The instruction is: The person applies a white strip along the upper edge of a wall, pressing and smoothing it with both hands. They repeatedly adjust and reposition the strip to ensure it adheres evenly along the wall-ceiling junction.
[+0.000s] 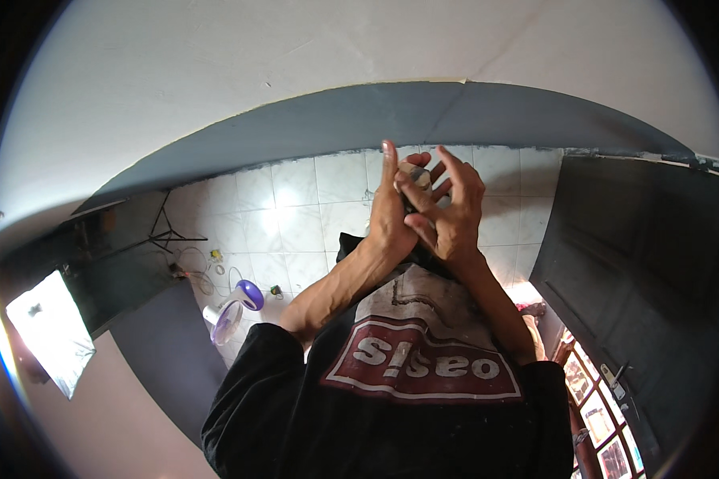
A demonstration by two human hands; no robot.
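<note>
Your left hand (388,210) cradles a small round object (415,175) between both hands; whether your right hand's (456,214) grip is closed, I cannot tell. It looks light, probably stiff; hold its edges.

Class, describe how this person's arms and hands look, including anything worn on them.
The left hand and right hand are bare, without gloves; no watch or bracelet shows on either wrist. The forearms are lean and uncovered, with raised veins on the left one. Loose black sleeves end around the elbows.
</note>
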